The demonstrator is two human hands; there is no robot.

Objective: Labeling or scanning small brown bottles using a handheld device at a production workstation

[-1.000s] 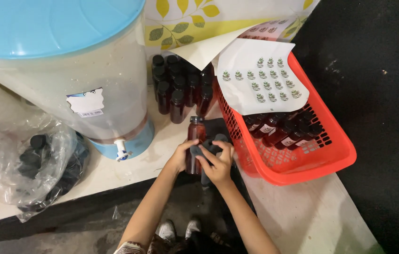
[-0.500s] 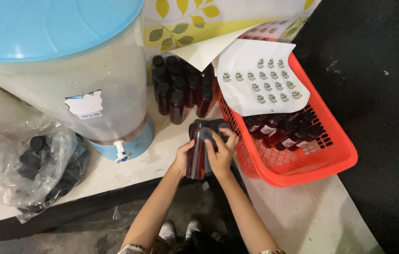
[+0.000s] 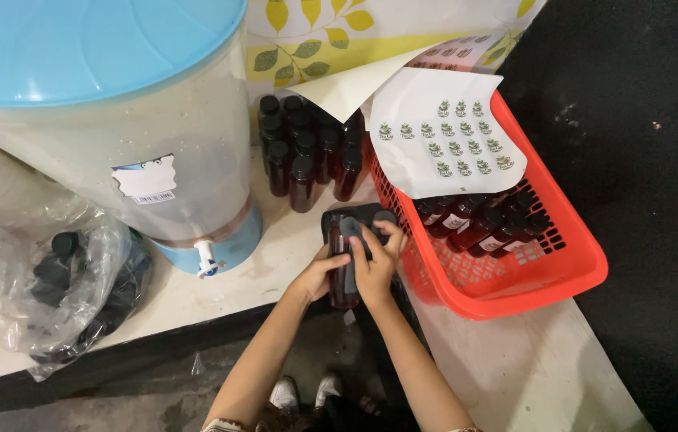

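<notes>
Both my hands are at the front edge of the white counter (image 3: 275,264). My left hand (image 3: 317,274) grips a small dark brown bottle (image 3: 343,282) by its body, held upright. My right hand (image 3: 371,260) presses a dark grey cloth (image 3: 352,228) against the bottle's upper part. A black cap (image 3: 385,217) shows just above my right fingers. Whether the bottle has a cap on is hidden by the cloth.
A large dispenser (image 3: 115,120) with a blue lid and a white tap (image 3: 208,260) stands at left. Several capped brown bottles (image 3: 307,152) cluster behind. A red basket (image 3: 515,264) of labelled bottles, with a sticker sheet (image 3: 451,136), lies right. A plastic bag of black caps (image 3: 59,280) sits far left.
The bottle went from upright to tilted in my hands and is upright again. My right hand has slid the cloth up over its top part.
</notes>
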